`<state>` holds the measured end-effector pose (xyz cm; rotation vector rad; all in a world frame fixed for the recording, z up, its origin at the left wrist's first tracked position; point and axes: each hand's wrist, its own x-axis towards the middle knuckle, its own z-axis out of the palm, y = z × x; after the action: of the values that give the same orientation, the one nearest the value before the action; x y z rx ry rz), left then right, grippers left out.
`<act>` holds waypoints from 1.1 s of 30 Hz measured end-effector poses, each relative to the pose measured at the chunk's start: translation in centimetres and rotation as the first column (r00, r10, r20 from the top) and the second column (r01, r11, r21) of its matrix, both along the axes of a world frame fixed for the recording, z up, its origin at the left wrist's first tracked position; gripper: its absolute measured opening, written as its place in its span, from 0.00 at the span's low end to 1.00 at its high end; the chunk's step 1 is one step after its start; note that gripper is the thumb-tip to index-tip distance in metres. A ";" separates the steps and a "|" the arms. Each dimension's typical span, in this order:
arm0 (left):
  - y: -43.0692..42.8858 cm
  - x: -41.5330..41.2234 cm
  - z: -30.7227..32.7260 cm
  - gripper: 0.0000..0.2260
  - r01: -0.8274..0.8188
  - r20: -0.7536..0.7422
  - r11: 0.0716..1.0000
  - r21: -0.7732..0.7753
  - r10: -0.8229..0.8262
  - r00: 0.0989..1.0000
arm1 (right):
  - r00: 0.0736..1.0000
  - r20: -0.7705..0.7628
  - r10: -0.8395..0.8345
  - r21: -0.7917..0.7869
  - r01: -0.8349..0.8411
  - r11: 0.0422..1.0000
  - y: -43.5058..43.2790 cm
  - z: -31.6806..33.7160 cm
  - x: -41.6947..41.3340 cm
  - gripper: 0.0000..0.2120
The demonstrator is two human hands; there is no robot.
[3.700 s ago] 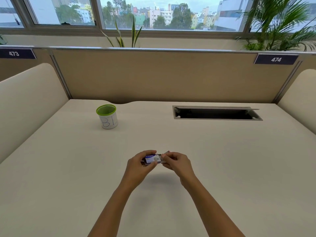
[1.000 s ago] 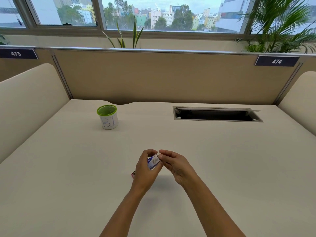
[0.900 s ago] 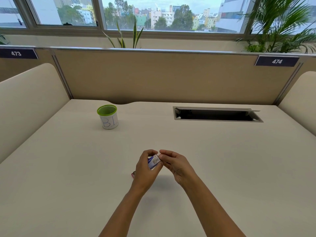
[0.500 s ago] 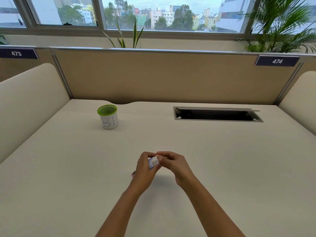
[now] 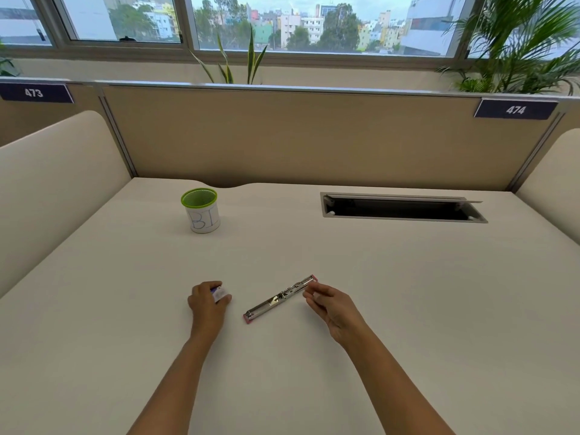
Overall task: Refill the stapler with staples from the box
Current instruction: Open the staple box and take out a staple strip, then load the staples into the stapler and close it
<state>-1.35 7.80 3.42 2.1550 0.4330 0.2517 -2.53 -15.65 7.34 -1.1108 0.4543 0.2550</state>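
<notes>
pale bench [image 5: 282, 378] fills the near view, two bare forearms reaching over it. the left hand [image 5: 207, 307] rests on the bench with its fingers curled round the small staple box [image 5: 220, 295], holding it down. just to its right the stapler [image 5: 279, 299] lies swung open and flat on the bench, on a slant, metal channel up, pink showing at both ends. the right hand [image 5: 332, 307] hovers by the stapler's far end with thumb and fingertips drawn together; whether a strip of staples is pinched there is too small to tell

likely trouble from here: a staple strip is brittle, so a hard pinch or a skewed entry into the channel could snap it and scatter bits. nothing holds the stapler, so a push from the right hand could slide or turn it. the box could spill if tipped while open

as for containers, the box's contents are hidden by the fingers. further back on the left a green-rimmed mesh cup [image 5: 201, 211] with a handwritten label stands well apart; nothing pokes above its rim. back right, a cable slot [image 5: 401, 218] is open and dark inside. beyond that stand the partition [image 5: 314, 136] and the windows [image 5: 282, 23]
</notes>
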 end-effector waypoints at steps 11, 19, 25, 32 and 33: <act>0.4 -0.3 -0.6 0.17 -0.081 0.021 0.979 0.185 0.078 0.997 | 0.997 -0.004 -0.079 0.039 0.079 0.996 -0.8 -0.5 0.1 0.10; -5.2 0.6 1.0 0.14 0.128 0.223 0.913 0.388 -0.228 0.948 | 0.989 -0.021 -0.145 0.094 0.146 0.985 -1.1 0.1 1.0 0.10; -8.8 1.2 0.2 0.22 0.402 0.009 0.798 0.448 -0.454 0.891 | 0.990 0.009 -0.139 0.065 0.138 0.988 -1.0 0.2 1.9 0.10; -9.0 0.8 -0.6 0.11 0.385 -0.046 0.809 0.445 -0.409 0.912 | 0.991 0.021 -0.135 0.018 0.135 0.991 -0.9 -0.1 2.0 0.09; -9.0 0.7 -0.5 0.11 0.383 -0.033 0.814 0.438 -0.411 0.911 | 0.991 0.024 -0.128 -0.011 0.129 0.992 -0.9 -0.1 2.0 0.09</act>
<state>-0.63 -1.17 2.87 2.6074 -0.1400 0.1890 -0.55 -16.57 7.20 -1.0914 0.5049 0.1260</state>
